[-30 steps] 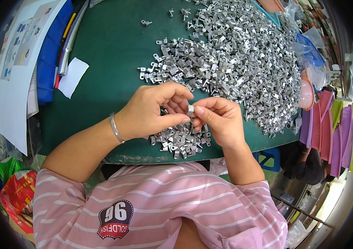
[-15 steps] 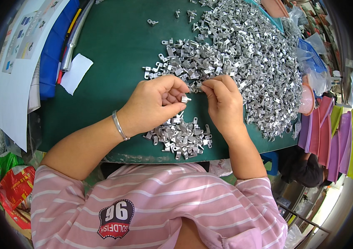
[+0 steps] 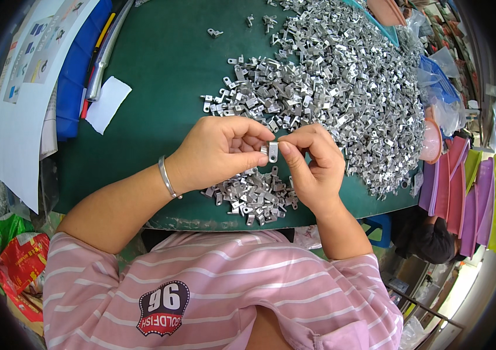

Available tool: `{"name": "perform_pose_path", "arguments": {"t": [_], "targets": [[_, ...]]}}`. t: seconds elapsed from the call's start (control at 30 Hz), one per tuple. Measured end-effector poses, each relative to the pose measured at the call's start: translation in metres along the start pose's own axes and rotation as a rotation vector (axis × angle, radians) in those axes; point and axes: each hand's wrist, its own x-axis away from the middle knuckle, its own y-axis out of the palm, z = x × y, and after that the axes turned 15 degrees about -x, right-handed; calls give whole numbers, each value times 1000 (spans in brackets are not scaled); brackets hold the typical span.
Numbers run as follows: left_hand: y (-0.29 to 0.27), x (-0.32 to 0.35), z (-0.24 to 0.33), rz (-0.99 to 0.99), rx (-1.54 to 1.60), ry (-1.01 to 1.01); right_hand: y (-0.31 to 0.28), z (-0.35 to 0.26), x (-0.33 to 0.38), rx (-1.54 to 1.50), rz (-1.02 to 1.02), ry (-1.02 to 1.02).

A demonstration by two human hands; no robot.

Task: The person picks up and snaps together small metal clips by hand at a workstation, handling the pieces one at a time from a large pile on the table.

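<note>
Head view. Both hands are raised just above the near edge of the green table (image 3: 160,87), meeting at the middle of the frame.

Left hand (image 3: 218,153): fingers curled, thumb and forefinger pinched on the left side of a small metal bracket (image 3: 272,151). A silver bangle (image 3: 166,178) sits on the left wrist.

Right hand (image 3: 313,169): thumb and forefinger closed on the right side of the same bracket, remaining fingers folded in. The grip of each hand is closed on the bracket, and the fingertips of the two hands nearly touch.

Bracket: silvery, held roughly upright between the two hands, clear of the table surface. Fine detail too small to tell.

Directly below the hands, near the table edge, lies a small pile of brackets (image 3: 253,195). Beyond the hands, spreading up and to the right, is a large heap of brackets (image 3: 341,87), with a few strays on the bare green surface at its left.

Left side of the table: a white paper slip (image 3: 108,104), a metal tube (image 3: 103,58) beside it, a blue folder (image 3: 75,87), and white printed sheets (image 3: 23,116) overhanging the edge.

Right edge: clear plastic bags (image 3: 443,99) and a stack of pink, purple and green sheets (image 3: 470,198).

The person wears a pink striped shirt (image 3: 213,291).
</note>
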Motion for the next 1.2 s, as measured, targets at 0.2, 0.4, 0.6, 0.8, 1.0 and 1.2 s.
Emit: {"name": "perform_pose_path", "arguments": {"t": [0.2, 0.4, 0.6, 0.8, 1.0, 1.2], "targets": [[-4, -3, 6, -18, 171, -106, 3, 6, 3, 73, 5, -128], [-4, -4, -1, -6, 143, -100, 5, 5, -2, 93, -43, -105], [-6, -7, 1, 81, 96, -158, 7, 23, -12, 393, -163, -159], [-5, -7, -5, 142, -40, -111, 7, 24, -11, 447, -249, -190], [-4, -6, -4, 143, -75, -91, 14, 18, -7, 434, -222, -154], [-6, -7, -2, 161, -136, -84, 15, 20, -2, 379, -185, -124]]}}
